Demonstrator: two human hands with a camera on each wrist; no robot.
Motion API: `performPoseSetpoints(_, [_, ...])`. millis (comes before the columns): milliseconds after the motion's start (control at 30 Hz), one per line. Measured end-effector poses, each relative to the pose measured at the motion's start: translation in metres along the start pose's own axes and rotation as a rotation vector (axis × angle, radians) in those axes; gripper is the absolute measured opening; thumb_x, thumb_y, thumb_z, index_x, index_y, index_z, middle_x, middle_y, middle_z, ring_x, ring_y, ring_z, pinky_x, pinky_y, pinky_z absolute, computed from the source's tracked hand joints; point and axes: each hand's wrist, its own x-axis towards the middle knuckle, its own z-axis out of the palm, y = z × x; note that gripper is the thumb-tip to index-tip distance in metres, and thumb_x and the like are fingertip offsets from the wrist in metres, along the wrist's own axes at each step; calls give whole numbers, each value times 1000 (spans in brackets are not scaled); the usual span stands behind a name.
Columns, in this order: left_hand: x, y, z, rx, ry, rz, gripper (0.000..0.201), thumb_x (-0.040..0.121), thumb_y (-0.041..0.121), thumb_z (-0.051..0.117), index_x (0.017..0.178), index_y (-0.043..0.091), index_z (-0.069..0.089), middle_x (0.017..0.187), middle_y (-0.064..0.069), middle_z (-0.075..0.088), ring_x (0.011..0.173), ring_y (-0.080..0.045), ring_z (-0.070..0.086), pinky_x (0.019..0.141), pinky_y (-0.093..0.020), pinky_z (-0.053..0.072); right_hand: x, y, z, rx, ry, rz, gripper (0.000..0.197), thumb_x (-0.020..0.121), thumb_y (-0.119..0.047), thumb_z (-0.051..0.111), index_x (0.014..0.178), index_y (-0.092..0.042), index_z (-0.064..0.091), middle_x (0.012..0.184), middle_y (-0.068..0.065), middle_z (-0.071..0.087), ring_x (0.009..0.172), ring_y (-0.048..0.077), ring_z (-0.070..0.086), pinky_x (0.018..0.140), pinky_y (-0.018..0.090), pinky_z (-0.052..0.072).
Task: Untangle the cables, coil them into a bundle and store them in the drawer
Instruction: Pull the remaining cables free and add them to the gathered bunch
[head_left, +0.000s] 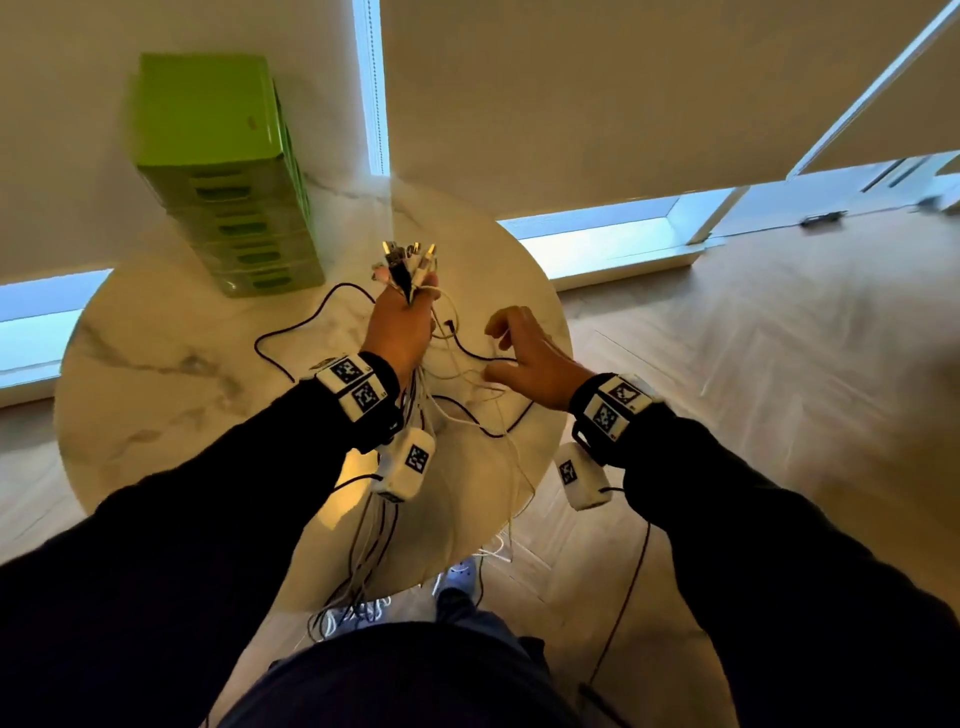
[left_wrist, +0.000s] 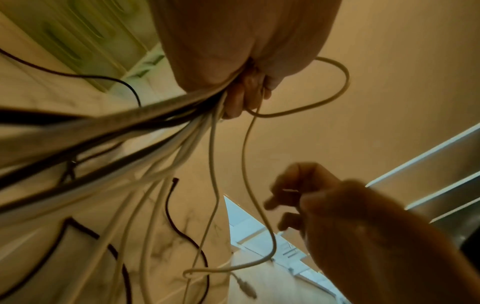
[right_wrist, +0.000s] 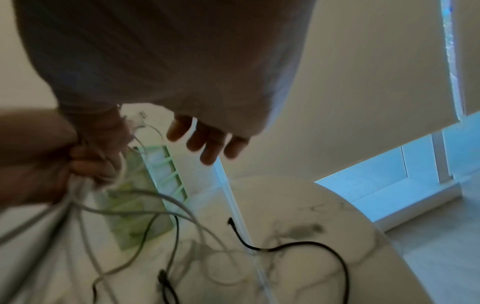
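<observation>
Marble round table (head_left: 156, 374) under my hands; green drawer unit (head_left: 228, 171) beyond left hand (head_left: 400, 327), fist clenched round cables (head_left: 410, 265). Right hand (head_left: 530, 358) slack, holds 0. Cable ends off-edge unclear.

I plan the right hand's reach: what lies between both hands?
Loose cables cross the table between the left hand and right hand; head view.
</observation>
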Motion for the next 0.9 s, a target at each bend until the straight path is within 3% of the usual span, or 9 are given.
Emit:
performPoseSetpoints(67, [-4,7,21,23,-36,10,29,102,32,53,105,8,68,50,11,45,46,-7,40,57,-28,35,-6,-11,-6,125,-195,107,43,90,-36,68,122,-18,45,113,5,58,99,24,61,87,37,52])
performPoseSetpoints(133, [-8,15,39,23,-100,36,24,103,32,52,89,17,65,43,12,42,42,-6,37,52,-27,33,-16,-13,-9,130,-313,132,30,100,-38,54,116,-14,49,96,8,67,84,26,69,79,37,56])
performPoseSetpoints(233, [-12,21,57,39,-168,78,26,104,32,50,78,28,55,41,13,40,41,-6,34,50,-27,29,-30,-4,-21,161,-208,195,24,105,-32,40,94,-15,52,72,8,53,54,27,57,53,37,53])
performPoseSetpoints(300, [-13,22,65,42,-183,71,26,104,32,50,78,28,55,41,14,41,43,-6,35,51,-26,29,-41,7,-33,246,-137,309,25,105,-31,39,91,-15,51,72,6,44,51,21,40,44,30,38])
performPoseSetpoints(400, [-17,22,75,13,-201,50,27,103,31,51,77,27,54,43,13,38,44,-8,33,50,-27,28,-53,24,-43,218,-109,301,26,105,-36,39,97,-13,49,77,8,53,58,18,44,51,27,37])
performPoseSetpoints(533, [-31,17,91,47,-266,48,24,103,34,52,81,25,59,48,12,42,50,-12,37,55,-31,31,-57,30,-34,81,-7,229,39,102,-49,42,122,-16,47,107,5,59,86,17,59,72,25,43])
performPoseSetpoints(633, [-43,16,97,116,-304,102,20,103,36,50,96,22,63,58,10,49,56,-14,46,62,-34,42,-55,19,-26,188,-1,155,29,105,-38,42,114,-15,56,98,-1,66,82,10,64,69,17,49])
performPoseSetpoints(767, [-40,12,92,119,-300,92,24,103,37,50,89,26,65,55,10,47,53,-12,43,60,-31,39,-59,20,-36,387,41,140,27,107,-20,41,112,0,57,84,9,67,72,15,69,71,27,58])
performPoseSetpoints(900, [-31,6,84,58,-248,34,26,103,38,51,88,20,63,49,12,42,48,-9,39,54,-27,35,-69,31,-66,233,158,169,29,107,-33,38,105,-14,60,71,-1,47,61,13,51,59,25,48])
